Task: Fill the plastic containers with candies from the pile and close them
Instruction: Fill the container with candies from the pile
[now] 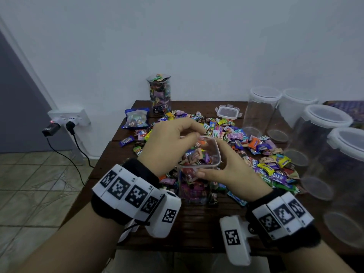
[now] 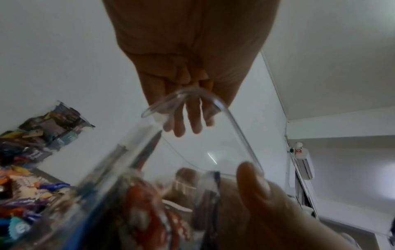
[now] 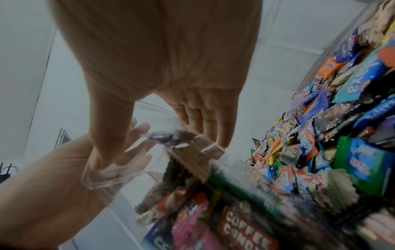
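So the square tub (image 1: 199, 166) sits upright on the table (image 1: 197, 223), dead centre of the head view, packed nearly to the rim with wrapped candies, and both hands are on it. Right hand (image 1: 234, 170) comes in from the lower right and grips the tub near its top: thumb across the near wall just under the rim, fingers wrapped round the right side. The right wrist view backs that up, thumb on one side and fingers on the other with clear plastic between them. Left hand (image 1: 169, 146) hovers over the tub's open mouth from the left, fingers loosely curved and pointing down over the rim; in the left wrist view the fingertips (image 2: 183, 128) hang just above the top edge. Can't make out anything pinched in them, so it looks relaxed to me, empty as far as I can see. The candy pile (image 1: 246, 150) spreads behind and to the right of the tub, some of it touching its base. A lid (image 1: 228, 112) lies flat at the back, centre right, just past the pile. Four empty jars (image 1: 262, 113) with lids on line the right edge, and a full tall jar (image 1: 159, 93) stands at the back by the wall, with a bag (image 1: 136, 118) just left of it.
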A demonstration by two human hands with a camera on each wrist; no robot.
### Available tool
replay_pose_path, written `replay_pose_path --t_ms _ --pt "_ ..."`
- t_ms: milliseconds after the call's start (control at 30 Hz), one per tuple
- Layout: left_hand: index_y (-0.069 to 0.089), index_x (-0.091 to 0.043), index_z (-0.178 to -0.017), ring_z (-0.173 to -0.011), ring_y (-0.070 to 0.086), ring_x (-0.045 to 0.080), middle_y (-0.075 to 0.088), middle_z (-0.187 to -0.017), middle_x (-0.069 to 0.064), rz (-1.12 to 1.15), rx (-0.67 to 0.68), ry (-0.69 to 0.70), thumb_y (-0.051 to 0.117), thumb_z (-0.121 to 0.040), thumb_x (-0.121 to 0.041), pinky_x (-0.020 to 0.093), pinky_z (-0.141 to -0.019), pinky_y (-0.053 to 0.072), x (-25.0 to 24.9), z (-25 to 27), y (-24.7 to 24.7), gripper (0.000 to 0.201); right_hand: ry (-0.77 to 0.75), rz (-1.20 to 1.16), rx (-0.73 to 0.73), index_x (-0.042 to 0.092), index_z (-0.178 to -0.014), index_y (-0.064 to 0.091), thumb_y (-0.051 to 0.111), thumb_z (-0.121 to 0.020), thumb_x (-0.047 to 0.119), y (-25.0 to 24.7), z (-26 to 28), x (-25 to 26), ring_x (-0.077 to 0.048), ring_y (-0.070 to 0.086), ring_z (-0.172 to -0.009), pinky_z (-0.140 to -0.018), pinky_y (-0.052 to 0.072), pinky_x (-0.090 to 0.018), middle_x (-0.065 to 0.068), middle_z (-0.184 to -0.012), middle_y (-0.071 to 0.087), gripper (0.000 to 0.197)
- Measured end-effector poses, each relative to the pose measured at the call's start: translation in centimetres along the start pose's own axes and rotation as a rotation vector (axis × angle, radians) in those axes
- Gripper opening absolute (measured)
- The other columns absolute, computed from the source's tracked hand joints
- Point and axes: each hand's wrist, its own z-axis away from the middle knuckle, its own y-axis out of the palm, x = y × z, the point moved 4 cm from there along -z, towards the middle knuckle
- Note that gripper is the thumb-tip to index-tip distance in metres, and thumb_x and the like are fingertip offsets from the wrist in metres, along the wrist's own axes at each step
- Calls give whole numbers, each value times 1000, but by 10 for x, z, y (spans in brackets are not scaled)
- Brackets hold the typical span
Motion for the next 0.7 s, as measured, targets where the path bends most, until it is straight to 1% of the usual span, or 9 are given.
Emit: replay_pose_path --t_ms 100,167,200,267,367,433,500,600,700 --pt "70 -28 -85 -83 65 10 70 -87 -7 60 -146 -78 58 -89 -10 32 -79 54 14 -2 -17 22 -8 -24 2 40 -111 42 75 -75 11 0 2 2 24 53 -89 -70 40 2 23 -110 55 57" --pt "69 -28 -81 -82 64 25 71 -87 1 119 -233 -163 57 -88 -8 42 -73 54 27 -2 -32 24 -9 -25 12 42 -106 41 74 -76 11 1 2 3 26 52 -88 -69 40 2 26 -106 54 54" --pt "69 -28 -80 -83 63 27 71 -89 4 146 -266 -208 57 -88 -8 43 -70 53 32 -1 -40 25 -4 -23 16 43 -106 40 73 -77 12 1 2 3 26 52 -88 -69 40 2 27 -106 53 54" --pt "65 -28 -82 -88 63 19 69 -95 3 192 -301 -301 55 -90 -8 35 -70 53 46 0 -53 24 3 -13 13 43 -107 40 72 -78 13 2 3 2 26 51 -89 -71 41 1 27 -107 53 53" --pt "58 -27 -99 -99 59 18 60 -104 -1 201 -325 -440 54 -93 -15 31 -74 52 65 5 -72 14 2 49 13 49 -110 37 72 -77 25 4 4 4 26 49 -94 -74 43 -1 32 -110 51 53" --pt "51 -22 -119 -104 56 21 53 -113 3 140 -312 -551 53 -95 -20 39 -80 51 80 8 -82 25 8 83 16 52 -109 38 71 -79 27 1 6 4 26 49 -94 -73 43 -1 39 -103 53 52" --pt "47 -18 -128 -107 51 23 48 -119 4 69 -274 -659 52 -95 -23 44 -84 48 95 12 -91 33 43 101 51 55 -112 39 70 -82 24 -5 9 2 18 54 -99 -77 45 -7 42 -103 55 53" --pt "50 -17 -123 -116 47 29 46 -128 6 -68 -154 -787 55 -94 -27 47 -83 48 116 19 -95 32 114 244 49 46 -123 43 69 -83 29 -20 12 -8 -4 45 -119 -95 40 -29 22 -126 47 51" --pt "51 -14 -127 -110 49 30 50 -124 8 -283 -51 -818 60 -91 -30 46 -86 50 132 23 -90 41 221 439 -102 25 -132 46 62 -87 24 -46 11 -26 -12 37 -125 -95 34 -29 7 -131 40 49"
